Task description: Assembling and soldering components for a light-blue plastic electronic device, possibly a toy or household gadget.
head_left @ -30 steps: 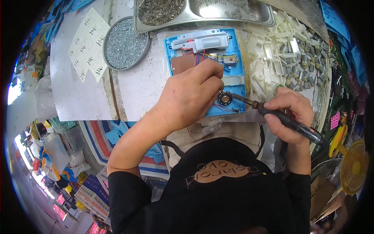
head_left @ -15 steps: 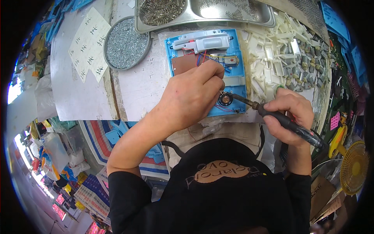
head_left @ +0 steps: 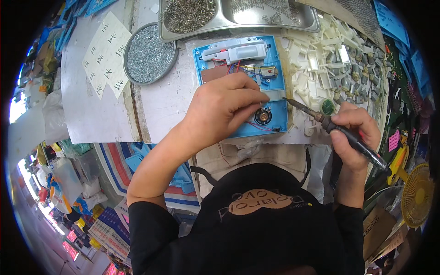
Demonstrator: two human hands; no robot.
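A blue plastic housing [head_left: 280, 110] lies on the work table with its inside facing up. It bears a round black speaker [head_left: 263, 116], a brown board [head_left: 212, 75], a small motor [head_left: 269, 72], a white plastic assembly [head_left: 243, 51] and thin red, blue and yellow wires. My left hand [head_left: 220, 107] is closed over the housing's middle, fingertips pressed together just above the speaker; anything between them is hidden. In my right hand [head_left: 355, 137] is a soldering iron [head_left: 328, 124] with a black handle. Its tip is by the housing's right edge, apart from the speaker.
A round grey dish [head_left: 173, 62] of small screws stands left of the housing. Behind is a metal tray [head_left: 220, 25] with small metal parts. White plastic pieces [head_left: 316, 64] and grey motors lie heaped to the right, near a round green thing [head_left: 327, 107]. A yellow fan [head_left: 417, 197] stands far right.
The soldering iron's tip has moved away from the speaker, up and to the right, with my right hand. My left fingertips have shifted slightly, uncovering more of the speaker.
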